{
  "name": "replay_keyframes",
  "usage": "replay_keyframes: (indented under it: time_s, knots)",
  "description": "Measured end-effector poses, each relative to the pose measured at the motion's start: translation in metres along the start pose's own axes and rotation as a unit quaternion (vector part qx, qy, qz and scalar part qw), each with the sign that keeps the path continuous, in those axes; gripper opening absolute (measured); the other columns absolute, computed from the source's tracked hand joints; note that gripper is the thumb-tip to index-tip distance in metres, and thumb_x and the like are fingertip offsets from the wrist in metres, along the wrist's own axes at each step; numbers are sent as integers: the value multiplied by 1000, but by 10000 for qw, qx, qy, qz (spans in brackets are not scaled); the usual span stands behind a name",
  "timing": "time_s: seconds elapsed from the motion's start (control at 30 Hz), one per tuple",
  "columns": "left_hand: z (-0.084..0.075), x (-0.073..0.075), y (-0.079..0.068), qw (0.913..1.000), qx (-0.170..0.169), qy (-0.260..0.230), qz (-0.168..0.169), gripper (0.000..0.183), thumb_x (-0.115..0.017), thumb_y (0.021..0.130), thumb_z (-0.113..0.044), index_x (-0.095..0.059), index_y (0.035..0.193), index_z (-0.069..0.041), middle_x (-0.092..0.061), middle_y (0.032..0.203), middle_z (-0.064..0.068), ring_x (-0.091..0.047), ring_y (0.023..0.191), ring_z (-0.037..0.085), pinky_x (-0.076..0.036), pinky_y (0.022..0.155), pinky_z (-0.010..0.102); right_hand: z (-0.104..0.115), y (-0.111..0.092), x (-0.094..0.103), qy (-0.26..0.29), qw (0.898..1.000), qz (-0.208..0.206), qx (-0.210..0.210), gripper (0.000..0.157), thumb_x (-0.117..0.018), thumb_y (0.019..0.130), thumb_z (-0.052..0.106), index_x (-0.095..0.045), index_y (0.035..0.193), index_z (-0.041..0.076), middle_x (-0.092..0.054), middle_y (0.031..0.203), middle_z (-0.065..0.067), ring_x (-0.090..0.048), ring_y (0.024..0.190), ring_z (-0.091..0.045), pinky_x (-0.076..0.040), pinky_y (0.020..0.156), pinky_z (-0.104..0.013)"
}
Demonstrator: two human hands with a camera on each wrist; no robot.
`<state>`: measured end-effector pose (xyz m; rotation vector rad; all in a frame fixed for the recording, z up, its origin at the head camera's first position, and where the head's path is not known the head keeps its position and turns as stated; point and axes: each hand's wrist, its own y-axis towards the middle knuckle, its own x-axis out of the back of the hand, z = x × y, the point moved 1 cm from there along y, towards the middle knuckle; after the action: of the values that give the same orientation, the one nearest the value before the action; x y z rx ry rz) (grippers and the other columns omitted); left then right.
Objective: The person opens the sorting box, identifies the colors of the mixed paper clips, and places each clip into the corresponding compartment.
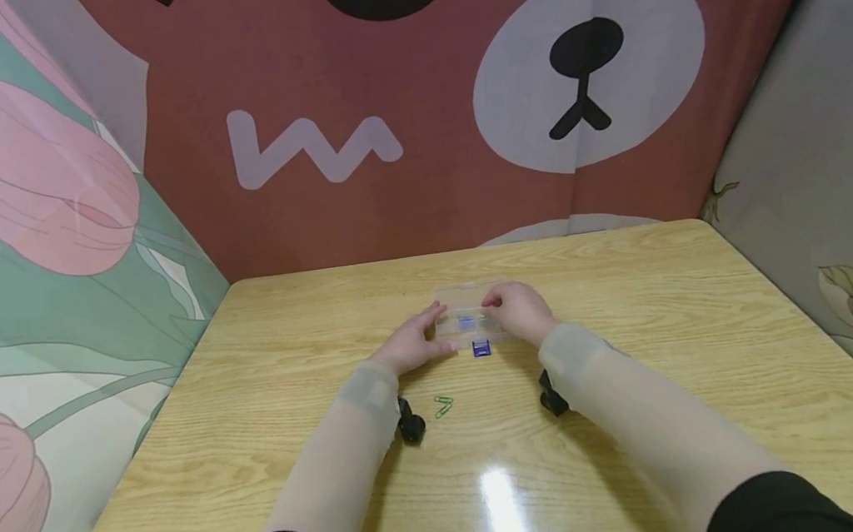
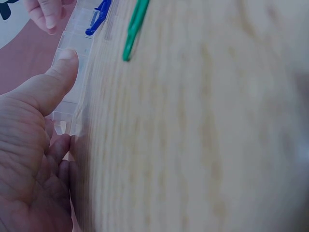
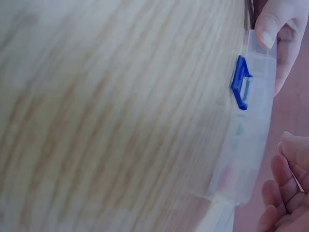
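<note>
A clear plastic compartment box (image 1: 449, 328) stands on the table, its transparent lid (image 1: 466, 294) tipped back behind it. A blue latch (image 1: 481, 348) sticks out at the front. My left hand (image 1: 411, 340) grips the left end, thumb at the near corner and fingers at the far one. My right hand (image 1: 522, 310) hovers over the right part of the box, its fingers loosely bent; nothing shows between the fingertips in the right wrist view. Inside are a blue patch (image 1: 465, 322), a small green bit (image 3: 240, 129) and a pinkish one (image 3: 225, 177), all blurred.
Two green paper clips (image 1: 443, 406) lie on the wooden table (image 1: 312, 342) between my forearms. Black camera mounts (image 1: 411, 424) hang under both wrists. A brown cloth with a bear print (image 1: 421, 199) rises behind the table, with printed cloths at either side.
</note>
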<state>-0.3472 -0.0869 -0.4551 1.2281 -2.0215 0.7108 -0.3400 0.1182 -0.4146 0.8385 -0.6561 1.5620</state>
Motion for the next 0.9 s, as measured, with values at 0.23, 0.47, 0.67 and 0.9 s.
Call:
replay_keyframes:
  time_s: [0.23, 0.47, 0.67, 0.9]
  knots:
    - [0, 0, 0, 10000, -47, -30, -13, 78, -63, 72, -46, -24, 136, -28, -11, 142, -10, -14, 125, 12, -15, 100, 34, 7, -3, 3, 5, 9997, -64, 251, 11, -59, 82, 24, -64, 87, 16, -57, 88, 2, -49, 79, -15, -40, 74, -34]
    - [1, 1, 0, 9999, -103, -13, -6, 78, -62, 72, -48, -23, 136, -27, -11, 142, -10, -14, 125, 14, -16, 99, 35, 13, -11, 4, -18, 9988, 0, 487, 10, -60, 81, 24, -65, 85, 16, -55, 83, 3, -49, 77, -14, -40, 70, -31]
    - [1, 1, -1, 9996, -276, -57, -14, 78, -62, 73, -46, -23, 137, -24, -12, 142, -7, -15, 125, 15, -16, 99, 37, 22, -21, 2, 176, 9975, 187, 663, 9, -60, 81, 24, -65, 84, 16, -53, 81, 5, -47, 74, -13, -41, 64, -29]
    - [2, 1, -2, 9994, -344, -82, 39, 80, -59, 71, -52, -22, 137, -25, -10, 142, -7, -18, 125, 17, -19, 98, 39, 34, -36, -4, 195, 9931, 400, 1086, 8, -63, 79, 24, -66, 82, 17, -53, 77, 8, -48, 69, -10, -42, 58, -25]
